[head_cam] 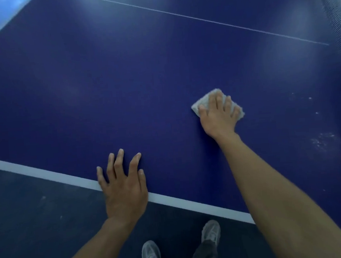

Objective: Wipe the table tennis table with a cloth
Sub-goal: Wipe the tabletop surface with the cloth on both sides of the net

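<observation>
Nearest, at six o'clock, grey shoes (211,233) stand on the dark floor (31,217). Just beyond them the left hand (123,189) lies flat across the white edge stripe (38,173) of the blue surface (123,91), its fingers (118,162) straight, spread and holding nothing. Farther in, at two o'clock from it, the right hand (218,116) presses a folded white cloth (201,103) onto the surface with fingers (218,100) laid nearly straight over it (only the cloth's edges peek out). White specks (322,139) lie at four o'clock of the cloth, and farthest off a thin white line (199,19) runs towards the net (336,9) at one o'clock.
</observation>
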